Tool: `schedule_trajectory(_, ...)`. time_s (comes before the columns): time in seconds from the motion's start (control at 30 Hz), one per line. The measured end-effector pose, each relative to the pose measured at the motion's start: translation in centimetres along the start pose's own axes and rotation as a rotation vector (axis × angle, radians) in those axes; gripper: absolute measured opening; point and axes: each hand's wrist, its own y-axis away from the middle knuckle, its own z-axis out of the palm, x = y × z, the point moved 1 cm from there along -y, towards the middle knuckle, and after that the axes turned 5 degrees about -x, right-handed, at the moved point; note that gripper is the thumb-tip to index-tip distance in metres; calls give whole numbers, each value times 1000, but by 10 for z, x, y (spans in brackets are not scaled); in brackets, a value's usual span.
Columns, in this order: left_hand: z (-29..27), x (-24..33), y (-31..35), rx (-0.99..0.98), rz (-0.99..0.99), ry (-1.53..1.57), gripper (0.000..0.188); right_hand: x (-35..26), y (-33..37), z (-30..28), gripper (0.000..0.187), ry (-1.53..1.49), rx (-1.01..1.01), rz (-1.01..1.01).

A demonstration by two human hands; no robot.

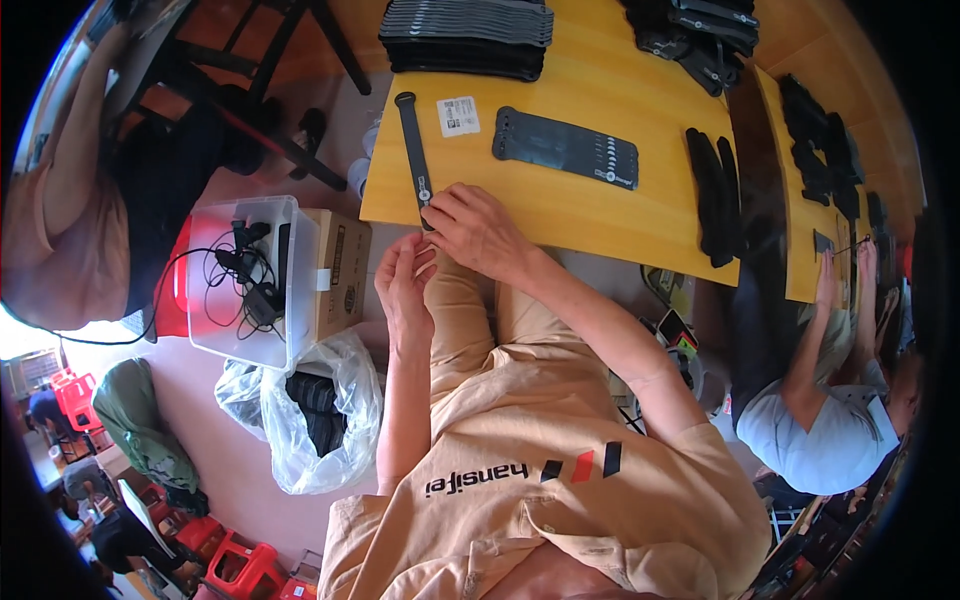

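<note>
A narrow dark strap (413,140) with a rounded, holed far end lies along the left side of the yellow table (590,225). My right hand (478,232) is closed on its near end at the table's front edge. Just below that end is my left hand (404,285), palm turned inward and fingers curled, its fingertips close to the right hand's. Whatever they pinch is too small to make out. Right of the strap are a white printed label (458,117) and a wide flat dark piece (565,148) with a row of pale marks.
Stacked dark straps (465,35) stand at the table's back; more black bundles (712,195) lie right. A clear plastic bin (240,335) with cables, a cardboard box (343,270) and a plastic bag (360,400) are left. Another person (820,430) works at the right.
</note>
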Motion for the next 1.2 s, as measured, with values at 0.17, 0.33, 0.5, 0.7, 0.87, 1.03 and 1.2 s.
schedule_trajectory(0.17,-5,-7,4,16,4,13,26,5,11,-1,20,117,-8,-32)
schedule_trajectory(0.33,6,-5,9,-231,-135,203,27,-17,33,-26,19,-158,153,114)
schedule_trajectory(0.5,25,0,26,-427,-243,272,25,-34,61,-55,24,-361,339,287)
schedule_trajectory(0.7,46,11,42,-493,-383,464,26,-42,67,-77,21,-680,310,427)
schedule_trajectory(0.87,48,17,46,-504,-312,283,28,-35,75,-95,20,-816,200,407)
schedule_trajectory(1.03,62,19,53,-408,-197,127,28,-37,74,-108,17,-608,154,336)
schedule_trajectory(1.2,70,18,59,-382,-124,-5,30,-38,76,-117,17,-485,143,299)
